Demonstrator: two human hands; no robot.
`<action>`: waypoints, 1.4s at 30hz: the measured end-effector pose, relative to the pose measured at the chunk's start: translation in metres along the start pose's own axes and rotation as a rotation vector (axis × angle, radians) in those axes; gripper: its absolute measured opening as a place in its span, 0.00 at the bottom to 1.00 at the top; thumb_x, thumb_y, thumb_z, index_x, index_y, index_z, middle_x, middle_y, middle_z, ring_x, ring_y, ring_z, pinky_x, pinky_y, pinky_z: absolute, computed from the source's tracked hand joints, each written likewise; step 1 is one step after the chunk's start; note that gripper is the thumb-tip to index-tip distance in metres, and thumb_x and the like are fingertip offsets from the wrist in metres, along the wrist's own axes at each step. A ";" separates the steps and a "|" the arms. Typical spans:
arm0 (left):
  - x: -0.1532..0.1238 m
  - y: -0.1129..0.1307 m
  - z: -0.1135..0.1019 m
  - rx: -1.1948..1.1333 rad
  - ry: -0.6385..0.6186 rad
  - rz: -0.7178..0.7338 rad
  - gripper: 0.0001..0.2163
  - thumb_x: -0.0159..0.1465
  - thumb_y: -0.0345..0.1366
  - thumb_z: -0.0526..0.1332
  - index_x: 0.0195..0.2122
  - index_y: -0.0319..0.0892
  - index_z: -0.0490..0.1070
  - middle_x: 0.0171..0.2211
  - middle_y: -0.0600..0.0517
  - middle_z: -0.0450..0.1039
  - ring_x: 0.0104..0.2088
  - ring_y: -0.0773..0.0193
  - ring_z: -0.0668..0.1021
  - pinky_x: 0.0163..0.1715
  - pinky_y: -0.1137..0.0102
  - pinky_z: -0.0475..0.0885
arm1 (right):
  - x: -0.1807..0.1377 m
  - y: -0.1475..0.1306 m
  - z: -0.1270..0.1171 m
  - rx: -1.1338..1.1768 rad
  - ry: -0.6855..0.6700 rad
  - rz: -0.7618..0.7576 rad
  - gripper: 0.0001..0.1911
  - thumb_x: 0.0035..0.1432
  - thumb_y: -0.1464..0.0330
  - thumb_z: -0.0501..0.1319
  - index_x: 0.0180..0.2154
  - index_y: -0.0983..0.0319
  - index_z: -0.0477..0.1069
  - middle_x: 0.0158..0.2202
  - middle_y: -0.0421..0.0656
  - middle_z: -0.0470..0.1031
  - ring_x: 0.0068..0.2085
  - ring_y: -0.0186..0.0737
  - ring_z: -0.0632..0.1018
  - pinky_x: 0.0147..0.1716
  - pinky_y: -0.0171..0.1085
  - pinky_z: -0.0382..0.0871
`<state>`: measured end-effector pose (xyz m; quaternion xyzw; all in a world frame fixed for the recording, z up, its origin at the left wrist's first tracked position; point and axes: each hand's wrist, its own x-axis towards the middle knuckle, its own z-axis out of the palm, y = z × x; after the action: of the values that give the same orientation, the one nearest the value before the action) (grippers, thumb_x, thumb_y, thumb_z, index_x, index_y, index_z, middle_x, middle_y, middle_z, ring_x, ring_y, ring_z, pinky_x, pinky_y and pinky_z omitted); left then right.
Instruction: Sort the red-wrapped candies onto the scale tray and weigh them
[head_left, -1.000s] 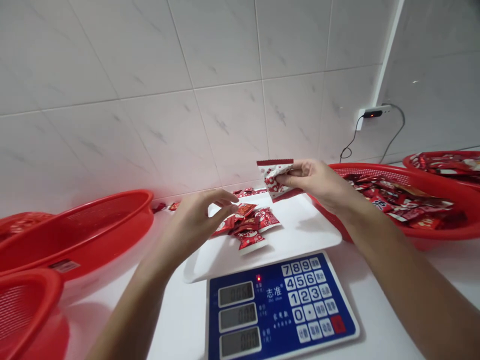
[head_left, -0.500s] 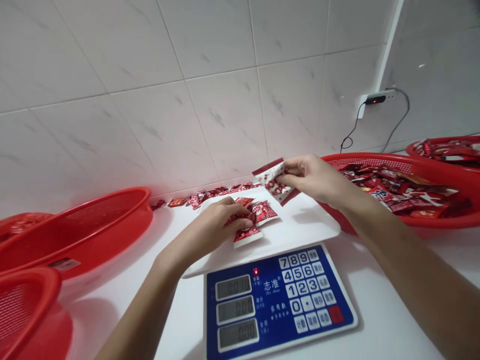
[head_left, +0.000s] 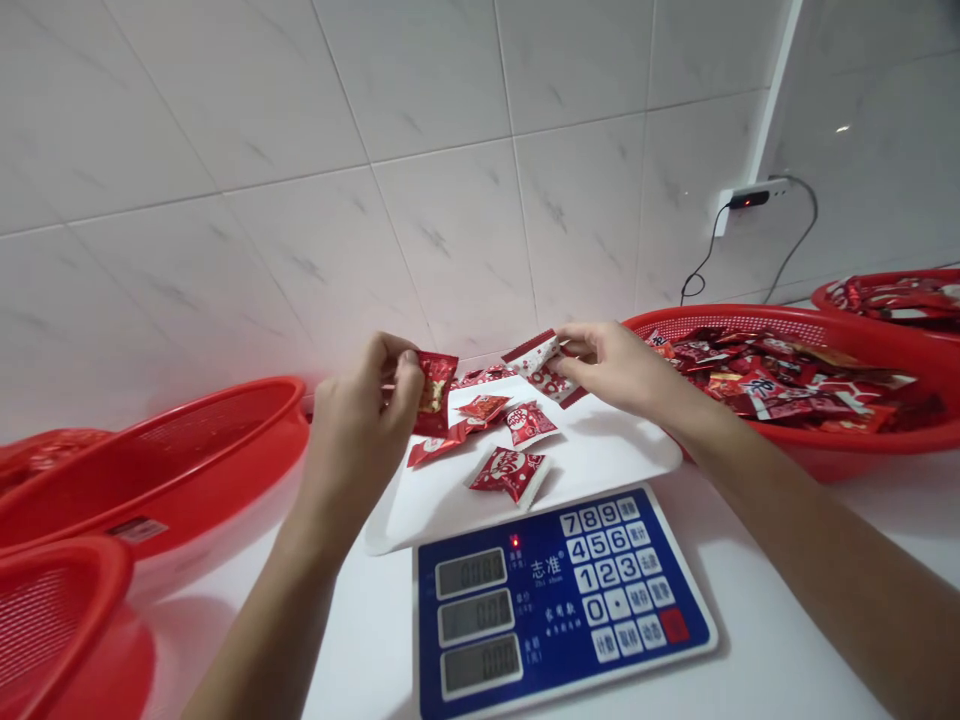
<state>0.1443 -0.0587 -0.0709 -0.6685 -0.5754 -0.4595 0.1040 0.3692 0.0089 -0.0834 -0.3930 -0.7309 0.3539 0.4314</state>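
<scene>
My left hand (head_left: 367,420) pinches a red snack packet (head_left: 435,390) with gold print, raised above the left side of the white scale pan (head_left: 585,455). In my right hand (head_left: 611,365) is a white and dark-red snack packet (head_left: 541,368), held over the back of the pan. Several small red packets lie on the pan between my hands, among them a red packet with a white edge (head_left: 511,474) near the front and a pink-red packet (head_left: 529,424) behind it. The blue scale panel (head_left: 562,600) faces me with lit digits, too faint to read surely.
To the right stands a red basket (head_left: 840,438) full of packets, with another red basket (head_left: 825,295) behind it. Red baskets (head_left: 225,470) line the left side. More packets (head_left: 484,375) lie along the tiled wall, where a socket strip (head_left: 750,198) with cables hangs.
My left hand has lifted off the pan, moving up and left with a red packet. Packets it covered now show on the pan. My right hand stays nearly in place, its packet slightly turned.
</scene>
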 end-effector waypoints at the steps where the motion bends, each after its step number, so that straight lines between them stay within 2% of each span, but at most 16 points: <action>1: 0.000 0.000 -0.001 -0.036 -0.016 -0.040 0.07 0.67 0.39 0.54 0.32 0.46 0.67 0.22 0.54 0.73 0.23 0.63 0.75 0.22 0.70 0.67 | 0.000 0.000 0.001 -0.009 0.000 0.003 0.14 0.63 0.80 0.58 0.41 0.63 0.81 0.39 0.46 0.84 0.37 0.41 0.84 0.31 0.35 0.79; 4: 0.001 0.000 -0.002 -0.052 -0.053 -0.065 0.09 0.68 0.40 0.54 0.31 0.47 0.66 0.19 0.56 0.68 0.20 0.65 0.70 0.19 0.70 0.63 | 0.000 0.001 0.001 -0.063 0.014 -0.012 0.12 0.62 0.78 0.60 0.43 0.64 0.81 0.40 0.47 0.84 0.39 0.43 0.85 0.32 0.35 0.79; 7: 0.000 -0.002 0.002 0.000 -0.044 -0.005 0.06 0.68 0.40 0.55 0.37 0.46 0.69 0.23 0.56 0.73 0.21 0.65 0.72 0.21 0.71 0.63 | -0.001 0.002 0.002 -0.126 0.029 -0.044 0.11 0.62 0.76 0.61 0.43 0.64 0.81 0.39 0.48 0.84 0.39 0.45 0.84 0.31 0.36 0.78; 9: -0.002 -0.002 0.007 0.067 -0.095 0.088 0.06 0.69 0.38 0.56 0.43 0.46 0.71 0.29 0.53 0.78 0.24 0.63 0.76 0.24 0.70 0.64 | -0.001 0.002 0.001 -0.158 0.036 -0.042 0.11 0.62 0.76 0.61 0.43 0.64 0.81 0.38 0.47 0.84 0.37 0.44 0.84 0.30 0.36 0.77; 12: -0.004 0.000 0.014 0.222 -0.325 0.248 0.08 0.69 0.35 0.56 0.44 0.46 0.75 0.38 0.49 0.81 0.29 0.60 0.78 0.27 0.68 0.65 | -0.001 0.002 0.000 -0.197 0.043 -0.010 0.12 0.61 0.76 0.61 0.44 0.64 0.81 0.38 0.47 0.84 0.36 0.45 0.84 0.31 0.37 0.77; 15: -0.007 0.002 0.015 0.206 -0.541 0.371 0.08 0.69 0.37 0.61 0.45 0.50 0.79 0.49 0.48 0.78 0.40 0.56 0.79 0.34 0.66 0.70 | 0.000 0.005 -0.003 -0.212 0.037 0.005 0.13 0.60 0.75 0.62 0.45 0.64 0.81 0.40 0.49 0.84 0.39 0.46 0.84 0.34 0.38 0.77; 17: -0.009 0.002 0.014 0.168 -0.619 0.420 0.09 0.65 0.42 0.68 0.46 0.55 0.81 0.49 0.50 0.76 0.46 0.52 0.77 0.41 0.63 0.71 | 0.002 0.007 -0.005 -0.198 0.022 -0.012 0.13 0.60 0.75 0.61 0.45 0.65 0.81 0.41 0.49 0.84 0.41 0.47 0.84 0.35 0.38 0.77; 19: -0.011 0.002 0.013 0.178 -0.703 0.424 0.12 0.61 0.45 0.71 0.46 0.57 0.81 0.45 0.50 0.76 0.47 0.50 0.76 0.42 0.60 0.72 | 0.003 0.007 -0.007 -0.193 0.017 -0.028 0.14 0.61 0.76 0.60 0.45 0.65 0.81 0.42 0.49 0.84 0.42 0.46 0.84 0.36 0.38 0.77; 23: -0.011 0.004 0.011 0.076 -0.830 0.385 0.07 0.69 0.42 0.63 0.42 0.53 0.81 0.43 0.52 0.77 0.42 0.56 0.77 0.39 0.65 0.72 | 0.003 0.006 -0.007 -0.289 0.057 -0.002 0.14 0.61 0.76 0.60 0.46 0.64 0.81 0.42 0.50 0.84 0.40 0.47 0.84 0.35 0.39 0.76; 25: -0.007 0.004 0.007 -0.028 -0.812 0.368 0.11 0.72 0.39 0.58 0.39 0.50 0.81 0.42 0.52 0.79 0.39 0.60 0.78 0.36 0.67 0.71 | 0.002 0.006 -0.005 -0.331 0.077 0.009 0.13 0.61 0.75 0.61 0.46 0.65 0.81 0.42 0.50 0.84 0.40 0.47 0.83 0.37 0.40 0.75; 27: -0.002 0.002 0.001 -0.141 -0.729 0.321 0.10 0.71 0.40 0.59 0.37 0.47 0.80 0.38 0.52 0.80 0.35 0.62 0.79 0.33 0.69 0.70 | 0.000 0.005 0.000 -0.290 0.040 0.001 0.14 0.61 0.72 0.64 0.49 0.65 0.79 0.43 0.50 0.84 0.42 0.47 0.83 0.40 0.41 0.75; 31: 0.006 -0.001 -0.014 -0.528 -0.436 0.161 0.08 0.65 0.43 0.67 0.35 0.46 0.80 0.31 0.52 0.80 0.31 0.63 0.78 0.29 0.71 0.71 | -0.005 -0.001 0.007 -0.152 -0.146 -0.026 0.22 0.65 0.65 0.64 0.58 0.65 0.73 0.48 0.51 0.82 0.47 0.45 0.83 0.47 0.42 0.76; 33: 0.006 -0.001 -0.018 -0.709 -0.250 0.096 0.08 0.63 0.43 0.70 0.33 0.44 0.80 0.30 0.52 0.78 0.29 0.65 0.77 0.28 0.71 0.71 | -0.007 -0.006 0.006 -0.172 -0.103 -0.049 0.19 0.65 0.66 0.65 0.56 0.65 0.75 0.51 0.51 0.81 0.49 0.45 0.82 0.50 0.43 0.75; 35: 0.006 0.001 -0.018 -0.774 -0.120 0.077 0.10 0.61 0.43 0.72 0.32 0.43 0.79 0.29 0.52 0.77 0.28 0.66 0.75 0.26 0.71 0.70 | -0.009 -0.010 0.002 -0.161 -0.014 -0.080 0.16 0.63 0.67 0.66 0.52 0.64 0.78 0.51 0.51 0.81 0.48 0.45 0.82 0.49 0.43 0.76; 38: 0.004 0.005 -0.015 -0.756 -0.092 0.102 0.08 0.62 0.40 0.71 0.31 0.42 0.79 0.29 0.53 0.78 0.30 0.66 0.76 0.29 0.70 0.71 | -0.012 -0.015 -0.007 -0.081 0.064 -0.126 0.15 0.62 0.67 0.67 0.50 0.63 0.79 0.47 0.49 0.82 0.45 0.46 0.83 0.42 0.41 0.79; 42: 0.000 0.008 -0.011 -0.720 -0.165 0.039 0.03 0.66 0.35 0.68 0.34 0.45 0.79 0.31 0.55 0.81 0.32 0.68 0.78 0.32 0.72 0.73 | -0.017 -0.022 -0.013 -0.069 0.093 -0.148 0.14 0.60 0.67 0.68 0.48 0.61 0.81 0.44 0.48 0.83 0.43 0.46 0.83 0.39 0.40 0.80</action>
<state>0.1460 -0.0688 -0.0612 -0.7078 -0.3707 -0.5750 -0.1757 0.3807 -0.0134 -0.0654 -0.3685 -0.7489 0.2769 0.4761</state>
